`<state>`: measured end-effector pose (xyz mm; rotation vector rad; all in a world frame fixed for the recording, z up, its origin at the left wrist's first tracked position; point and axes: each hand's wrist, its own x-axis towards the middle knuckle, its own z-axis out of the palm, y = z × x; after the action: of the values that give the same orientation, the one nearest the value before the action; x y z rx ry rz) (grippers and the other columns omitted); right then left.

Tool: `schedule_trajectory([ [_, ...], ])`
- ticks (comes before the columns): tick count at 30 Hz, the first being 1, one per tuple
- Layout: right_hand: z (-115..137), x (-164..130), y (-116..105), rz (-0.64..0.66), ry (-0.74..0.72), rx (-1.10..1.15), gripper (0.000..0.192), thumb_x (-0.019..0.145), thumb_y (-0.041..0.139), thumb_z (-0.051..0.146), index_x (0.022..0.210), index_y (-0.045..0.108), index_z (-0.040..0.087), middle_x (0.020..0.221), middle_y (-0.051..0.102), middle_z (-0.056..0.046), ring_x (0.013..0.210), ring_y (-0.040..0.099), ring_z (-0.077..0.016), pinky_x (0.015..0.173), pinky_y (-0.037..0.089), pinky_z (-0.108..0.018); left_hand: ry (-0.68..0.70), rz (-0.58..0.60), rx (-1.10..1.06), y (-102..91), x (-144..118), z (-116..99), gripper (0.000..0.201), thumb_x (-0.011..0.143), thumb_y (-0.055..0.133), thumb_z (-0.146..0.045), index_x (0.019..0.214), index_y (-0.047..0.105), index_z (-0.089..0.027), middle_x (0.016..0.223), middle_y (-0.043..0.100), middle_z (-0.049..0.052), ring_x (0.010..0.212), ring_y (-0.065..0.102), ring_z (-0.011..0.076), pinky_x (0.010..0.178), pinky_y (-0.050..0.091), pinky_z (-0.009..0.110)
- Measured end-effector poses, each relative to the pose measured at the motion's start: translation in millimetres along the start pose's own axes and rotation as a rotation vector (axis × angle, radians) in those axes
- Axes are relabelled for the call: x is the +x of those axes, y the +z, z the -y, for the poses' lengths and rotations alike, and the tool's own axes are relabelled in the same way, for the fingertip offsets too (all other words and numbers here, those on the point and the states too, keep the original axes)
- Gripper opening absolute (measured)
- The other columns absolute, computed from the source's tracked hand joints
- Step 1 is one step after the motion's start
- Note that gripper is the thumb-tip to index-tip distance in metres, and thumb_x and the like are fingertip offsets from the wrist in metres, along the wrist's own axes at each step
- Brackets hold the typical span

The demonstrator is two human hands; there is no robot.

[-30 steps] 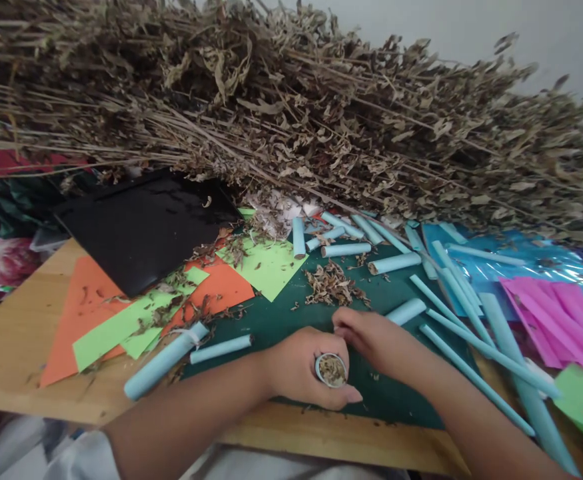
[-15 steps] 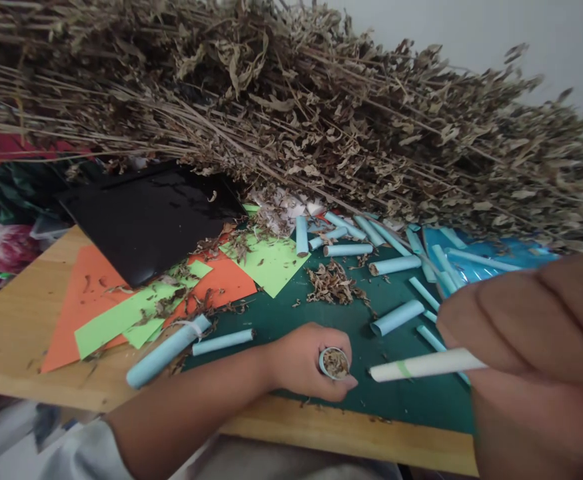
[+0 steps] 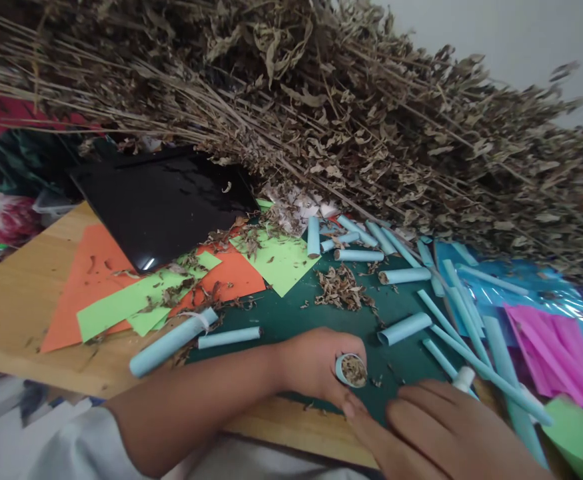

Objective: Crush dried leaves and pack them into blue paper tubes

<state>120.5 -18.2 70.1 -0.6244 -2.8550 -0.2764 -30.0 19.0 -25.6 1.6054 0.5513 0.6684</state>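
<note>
My left hand (image 3: pixel 316 363) is wrapped round a light blue paper tube (image 3: pixel 341 370), its open end facing up and packed with dried crumbled leaves (image 3: pixel 354 371). My right hand (image 3: pixel 436 427) is beside it, one finger stretched out to the left thumb below the tube's rim. The other fingers are curled, and the end of a white paper rod (image 3: pixel 465 379) sticks out past them; the rest of the rod is hidden. A small heap of dried leaves (image 3: pixel 344 288) lies on the green mat (image 3: pixel 291 310) beyond the left hand.
Several light blue paper tubes (image 3: pixel 405 329) lie on the mat. A large bundle of dried stalks (image 3: pixel 321 120) spans the back. To the left are a black panel (image 3: pixel 166 207), orange paper (image 3: pixel 86 287) and green paper (image 3: pixel 281 267). Pink material (image 3: pixel 554 350) lies at right.
My right hand has come down from the right towards the left hand, and the white rod no longer points at the tube. The view has shifted slightly, showing the pink material.
</note>
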Motion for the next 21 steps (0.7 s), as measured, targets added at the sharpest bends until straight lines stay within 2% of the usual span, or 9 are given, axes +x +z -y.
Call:
schedule_trajectory([
  [3,4,-2,11,0.056,-0.068,-0.057,0.028,0.080,0.035,0.008,0.094,0.055,0.021,0.050,0.049,0.005,0.043,0.046,-0.0105,0.045,0.032,-0.027,0.010,0.016,0.006,-0.2,0,3,0.035,0.045,0.073,-0.030,0.062,0.047,-0.015,0.056,0.045,-0.007,0.052,0.041,0.0044,0.048,0.032,0.014],
  [8,13,-8,22,0.083,0.059,-0.092,0.031,0.082,0.029,0.012,0.096,0.055,0.019,0.053,0.050,0.002,0.043,0.048,-0.0116,0.040,0.031,-0.027,0.008,0.010,0.097,0.2,-1,-2,0.026,0.049,0.068,-0.015,0.061,0.046,-0.015,0.056,0.045,-0.007,0.052,0.042,0.0045,0.049,0.033,0.014],
  [10,18,-9,26,0.052,0.090,-0.092,0.030,0.081,0.029,0.010,0.091,0.057,0.018,0.051,0.050,0.002,0.041,0.047,-0.0113,0.038,0.030,-0.026,-0.033,0.007,0.117,0.0,0,-6,0.024,0.049,0.067,-0.012,0.061,0.046,-0.015,0.055,0.045,-0.008,0.051,0.042,0.0042,0.048,0.032,0.013],
  [13,24,-13,29,-0.060,0.149,-0.055,0.028,0.081,0.032,0.008,0.078,0.058,0.017,0.046,0.048,0.003,0.039,0.046,-0.0109,0.037,0.029,-0.026,-0.055,0.013,0.102,0.0,0,-8,0.026,0.048,0.069,-0.014,0.060,0.046,-0.015,0.054,0.044,-0.008,0.049,0.040,0.0038,0.047,0.031,0.013],
  [17,19,-27,33,-0.164,0.324,0.094,0.029,0.083,0.032,0.013,0.069,0.056,0.018,0.051,0.055,0.001,0.048,0.052,-0.0103,0.046,0.038,-0.022,-0.027,-0.035,0.073,1.7,0,-9,0.027,0.053,0.069,-0.026,0.059,0.046,-0.015,0.054,0.044,-0.007,0.049,0.040,0.0037,0.046,0.031,0.014],
  [19,8,-36,38,-0.142,0.450,0.163,0.029,0.084,0.034,0.021,0.063,0.054,0.018,0.051,0.054,0.000,0.048,0.051,-0.0097,0.046,0.038,-0.020,-0.034,-0.056,0.054,3.1,-1,-10,0.030,0.053,0.069,-0.031,0.058,0.045,-0.015,0.052,0.044,-0.007,0.047,0.038,0.0035,0.045,0.030,0.014],
  [21,-5,-44,42,-0.064,0.553,0.209,0.032,0.084,0.035,0.027,0.057,0.050,0.019,0.048,0.050,0.001,0.043,0.049,-0.0094,0.041,0.036,-0.020,-0.048,-0.078,0.047,4.8,-2,-11,0.031,0.052,0.069,-0.034,0.057,0.045,-0.015,0.051,0.043,-0.007,0.045,0.037,0.0033,0.044,0.030,0.014],
])
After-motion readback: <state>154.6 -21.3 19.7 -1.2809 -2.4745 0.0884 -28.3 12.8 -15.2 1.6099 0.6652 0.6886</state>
